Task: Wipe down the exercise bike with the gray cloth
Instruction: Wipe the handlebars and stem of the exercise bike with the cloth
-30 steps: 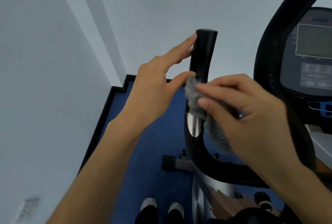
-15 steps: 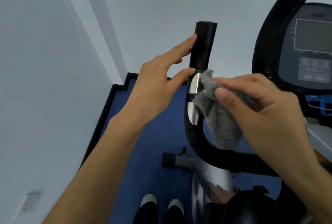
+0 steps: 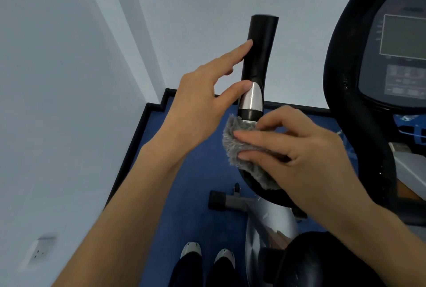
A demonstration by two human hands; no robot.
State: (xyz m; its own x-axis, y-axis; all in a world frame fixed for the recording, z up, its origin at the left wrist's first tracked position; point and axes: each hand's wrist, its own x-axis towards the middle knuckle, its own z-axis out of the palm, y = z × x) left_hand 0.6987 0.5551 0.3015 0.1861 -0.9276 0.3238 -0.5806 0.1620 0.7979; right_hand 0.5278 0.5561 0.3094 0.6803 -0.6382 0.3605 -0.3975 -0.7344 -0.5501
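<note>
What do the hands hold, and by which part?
The right hand grips the gray cloth by its upper part, against the handlebar. The left hand holds nothing; its straight fingers touch the handlebar.

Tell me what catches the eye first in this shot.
The upright black handlebar grip stands at centre, touched by straight fingers of the left hand. Just below it, the right hand holds the fluffy gray cloth against the bar under the silver band. The console sits at the right edge.
</note>
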